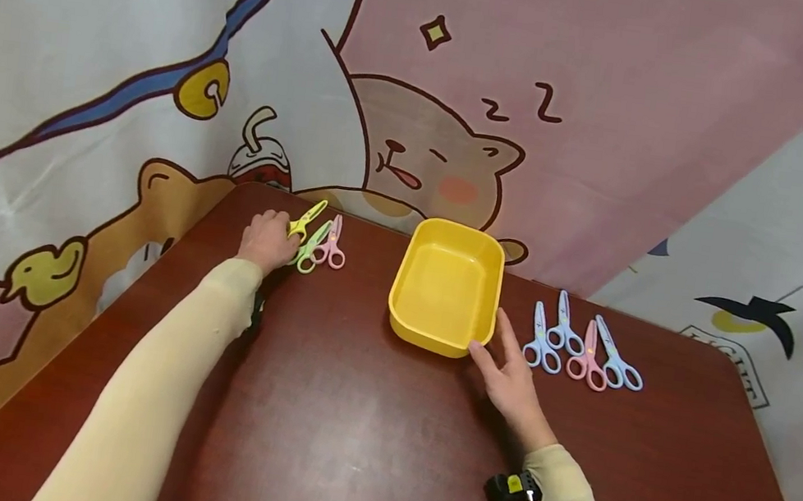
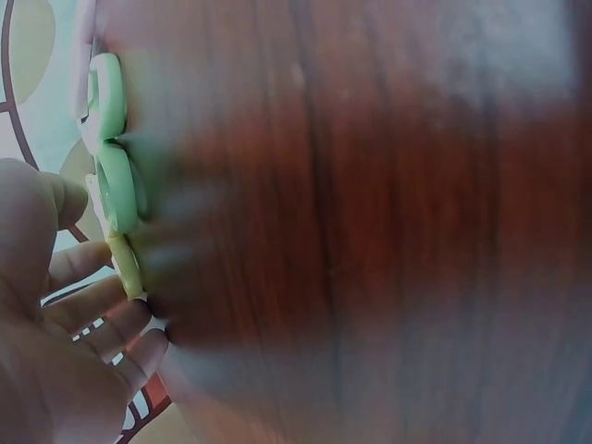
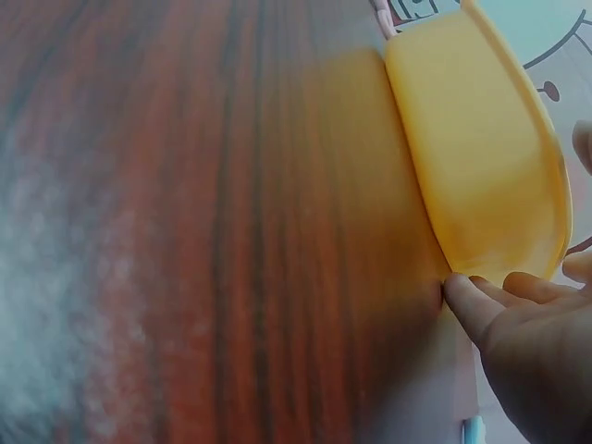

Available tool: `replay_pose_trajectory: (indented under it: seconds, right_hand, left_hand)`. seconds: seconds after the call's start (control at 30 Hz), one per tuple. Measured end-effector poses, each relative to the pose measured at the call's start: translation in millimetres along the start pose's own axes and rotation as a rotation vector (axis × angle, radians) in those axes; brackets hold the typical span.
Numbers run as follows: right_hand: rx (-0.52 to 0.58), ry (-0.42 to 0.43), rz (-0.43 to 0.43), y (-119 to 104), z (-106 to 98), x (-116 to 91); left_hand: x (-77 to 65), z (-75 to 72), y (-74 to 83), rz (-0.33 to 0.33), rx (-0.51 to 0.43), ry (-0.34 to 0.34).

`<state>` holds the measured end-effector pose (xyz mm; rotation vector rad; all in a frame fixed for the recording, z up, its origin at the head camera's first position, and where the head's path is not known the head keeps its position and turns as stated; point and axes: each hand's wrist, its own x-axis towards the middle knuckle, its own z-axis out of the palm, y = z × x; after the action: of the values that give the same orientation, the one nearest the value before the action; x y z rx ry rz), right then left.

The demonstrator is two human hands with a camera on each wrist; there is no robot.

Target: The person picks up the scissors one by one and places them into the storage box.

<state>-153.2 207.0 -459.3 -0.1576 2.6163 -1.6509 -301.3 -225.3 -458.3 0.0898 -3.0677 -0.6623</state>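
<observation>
Scissors in yellow (image 1: 310,216) lie at the far left of the worktop (image 1: 359,427), at about 2 o'clock from the left hand (image 1: 269,240), clearly the nearer of the two. Their long axis slants: the handle end, at 7 to 8 o'clock, meets the fingers, and the blades point between 1 and 2. In the left wrist view the thumb stands apart from the forefinger, whose tip is at the yellow handle; whether the fingers clamp it or only touch it, I cannot tell. Green scissors (image 1: 316,244) lie just beside, at 5 o'clock from the yellow pair, with pink scissors (image 1: 332,240) close by at 2 to 3 o'clock from the green.

Well apart, at 3 to 4 o'clock from the left hand, stands a yellow container (image 1: 445,284). The right hand (image 1: 513,384) touches its 5 o'clock corner, thumb and fingers straight and spread. At 2 o'clock from that hand lie three blue scissors (image 1: 539,337) and another pink pair (image 1: 588,356).
</observation>
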Motion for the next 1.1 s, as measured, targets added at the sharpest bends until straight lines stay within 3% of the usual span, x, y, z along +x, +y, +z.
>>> replay_pose_trajectory:
  seconds: [0.5, 1.1]
  right_hand:
    - [-0.086, 0.002, 0.049, -3, -5, -1]
    - [-0.073, -0.011, 0.073, -3, -1, -3]
  left_hand:
    - [10.2, 0.5, 5.0, -0.019, 0.054, 0.055]
    - [7.5, -2.8, -5.4, -0.054, -0.054, 0.109]
